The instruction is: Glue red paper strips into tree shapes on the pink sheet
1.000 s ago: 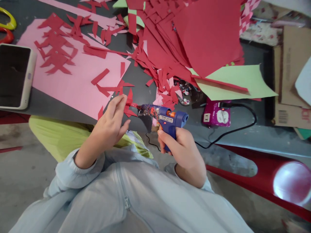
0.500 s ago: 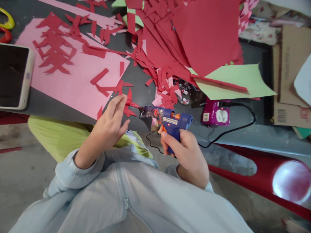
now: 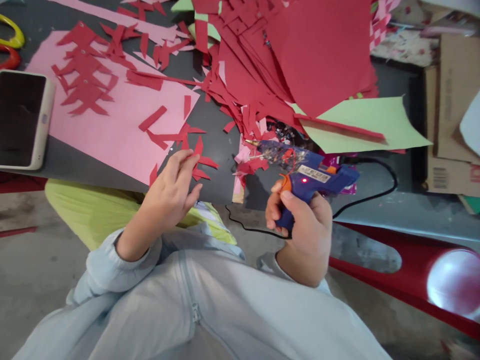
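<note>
Clock faces centred on the named hand, 12 at top of view. Left hand [image 3: 172,185]: unclenched, fingers extended, tips on a red paper cutout [image 3: 205,161], which lies on the dark table [image 3: 220,140] at 2 o'clock. Pink sheet [image 3: 123,140] at 10, a layered red figure [image 3: 85,75] upon it toward 11. Right hand [image 3: 309,220]: wrapped round the handle [image 3: 287,219] of a blue glue gun [image 3: 317,185], red light [image 3: 304,180] lit. Nozzle [image 3: 255,144] points toward 10, above red and pink scraps [image 3: 253,165], apart from the cutout. Green sheet [image 3: 363,122] at 1 o'clock, purple adapter [image 3: 351,189] at 2, partly hidden by the gun
</note>
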Demonstrator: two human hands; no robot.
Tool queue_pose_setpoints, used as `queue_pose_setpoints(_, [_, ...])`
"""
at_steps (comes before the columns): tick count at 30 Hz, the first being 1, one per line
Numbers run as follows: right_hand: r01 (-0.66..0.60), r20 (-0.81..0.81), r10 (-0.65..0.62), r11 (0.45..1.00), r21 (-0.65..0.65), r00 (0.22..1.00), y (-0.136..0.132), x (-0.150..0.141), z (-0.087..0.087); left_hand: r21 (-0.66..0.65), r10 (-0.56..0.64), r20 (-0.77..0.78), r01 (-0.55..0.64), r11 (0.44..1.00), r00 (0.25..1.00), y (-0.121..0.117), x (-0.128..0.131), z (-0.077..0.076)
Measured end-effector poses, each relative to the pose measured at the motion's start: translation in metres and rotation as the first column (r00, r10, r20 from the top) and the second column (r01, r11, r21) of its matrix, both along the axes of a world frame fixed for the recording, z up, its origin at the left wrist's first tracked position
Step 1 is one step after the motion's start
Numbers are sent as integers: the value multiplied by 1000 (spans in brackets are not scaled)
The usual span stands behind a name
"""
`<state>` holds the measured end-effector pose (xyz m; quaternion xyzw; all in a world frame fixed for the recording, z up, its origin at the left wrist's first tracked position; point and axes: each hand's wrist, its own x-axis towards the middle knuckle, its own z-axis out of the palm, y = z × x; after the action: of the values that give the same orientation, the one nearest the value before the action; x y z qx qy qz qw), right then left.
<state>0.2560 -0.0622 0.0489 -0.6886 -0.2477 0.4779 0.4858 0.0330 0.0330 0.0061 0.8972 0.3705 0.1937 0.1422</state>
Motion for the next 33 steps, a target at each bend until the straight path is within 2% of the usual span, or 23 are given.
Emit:
queue_pose_setpoints(7, [-54,-69,57,998,44,996,9,-3,-17,72,27,-86,-20,997,996,-2,11,-6])
queue_pose_setpoints(12, [-65,-87,73,993,96,994,12,-6,-28,112,33,-148,-16,994,988,-3,14,-3])
queue_pose_setpoints(18, [-74,-82,82,993,87,993,14,-10,-32,75,34,-170,-21,997,985,-4,14,-2])
queue_pose_setpoints(33, [-98,-83,102,994,55,991,15,-10,-37,119,56,-232,-29,992,971,-6,17,-1])
